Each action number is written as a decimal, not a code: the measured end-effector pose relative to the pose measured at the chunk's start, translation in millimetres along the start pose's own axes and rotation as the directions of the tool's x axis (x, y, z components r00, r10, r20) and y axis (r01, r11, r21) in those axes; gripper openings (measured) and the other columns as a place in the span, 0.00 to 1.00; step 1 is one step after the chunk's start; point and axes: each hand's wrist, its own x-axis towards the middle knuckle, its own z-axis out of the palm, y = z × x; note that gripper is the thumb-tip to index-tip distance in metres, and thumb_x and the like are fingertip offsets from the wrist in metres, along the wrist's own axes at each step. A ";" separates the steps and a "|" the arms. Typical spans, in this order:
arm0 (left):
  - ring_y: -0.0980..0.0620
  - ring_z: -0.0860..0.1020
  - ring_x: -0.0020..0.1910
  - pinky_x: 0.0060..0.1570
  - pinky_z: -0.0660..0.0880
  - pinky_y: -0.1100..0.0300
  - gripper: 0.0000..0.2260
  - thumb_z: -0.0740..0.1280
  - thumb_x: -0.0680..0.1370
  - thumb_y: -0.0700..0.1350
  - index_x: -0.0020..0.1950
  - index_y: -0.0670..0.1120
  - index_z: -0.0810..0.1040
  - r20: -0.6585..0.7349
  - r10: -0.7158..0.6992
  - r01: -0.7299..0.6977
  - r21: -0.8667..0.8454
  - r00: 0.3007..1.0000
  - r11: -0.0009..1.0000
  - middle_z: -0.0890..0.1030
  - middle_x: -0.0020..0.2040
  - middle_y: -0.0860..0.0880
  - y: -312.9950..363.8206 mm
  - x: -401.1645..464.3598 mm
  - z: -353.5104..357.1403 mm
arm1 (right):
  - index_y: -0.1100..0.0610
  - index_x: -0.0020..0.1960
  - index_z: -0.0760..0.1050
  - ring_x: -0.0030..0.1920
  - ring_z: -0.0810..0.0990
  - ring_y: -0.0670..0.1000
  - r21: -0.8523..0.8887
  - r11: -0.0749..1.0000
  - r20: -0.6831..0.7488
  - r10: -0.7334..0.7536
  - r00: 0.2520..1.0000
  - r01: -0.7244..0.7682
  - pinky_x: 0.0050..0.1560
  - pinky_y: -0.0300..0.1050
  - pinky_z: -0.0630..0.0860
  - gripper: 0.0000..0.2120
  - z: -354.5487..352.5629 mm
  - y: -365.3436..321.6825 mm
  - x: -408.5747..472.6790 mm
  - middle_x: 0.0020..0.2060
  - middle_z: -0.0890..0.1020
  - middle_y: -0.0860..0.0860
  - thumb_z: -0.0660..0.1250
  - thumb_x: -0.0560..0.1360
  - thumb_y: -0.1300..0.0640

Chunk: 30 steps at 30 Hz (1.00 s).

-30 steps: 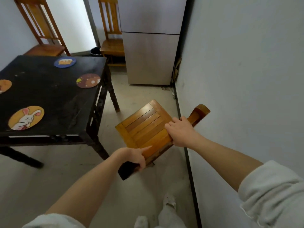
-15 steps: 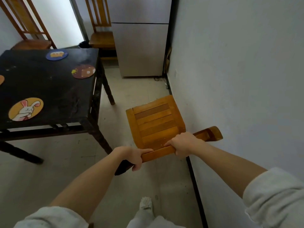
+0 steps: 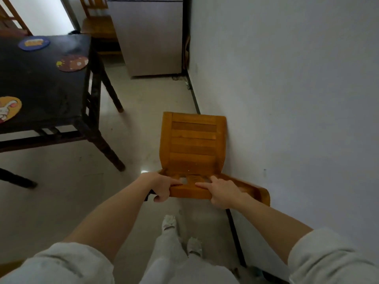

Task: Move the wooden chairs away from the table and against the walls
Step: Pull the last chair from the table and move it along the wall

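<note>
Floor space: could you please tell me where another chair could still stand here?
Bare floor lies between the table and the fridge, along the wall ahead of the held chair. Both hands grip its back. The far corner, with two chairs, is crowded.

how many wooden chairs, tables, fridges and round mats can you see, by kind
wooden chairs: 3, the held chair, the chair by the fridge, the far left chair
black table: 1
fridge: 1
round mats: 3, blue, brown, rabbit
total: 8
</note>
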 end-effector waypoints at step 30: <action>0.36 0.65 0.67 0.58 0.69 0.48 0.44 0.69 0.71 0.41 0.75 0.61 0.43 0.055 0.006 -0.005 -0.019 0.998 1.000 0.57 0.74 0.40 76.1 -81.3 150.0 | 0.34 0.72 0.54 0.39 0.69 0.48 0.060 0.996 0.130 0.058 0.990 -0.066 0.31 0.39 0.62 0.28 66.8 -52.1 -134.4 0.49 0.67 0.50 0.59 0.78 0.54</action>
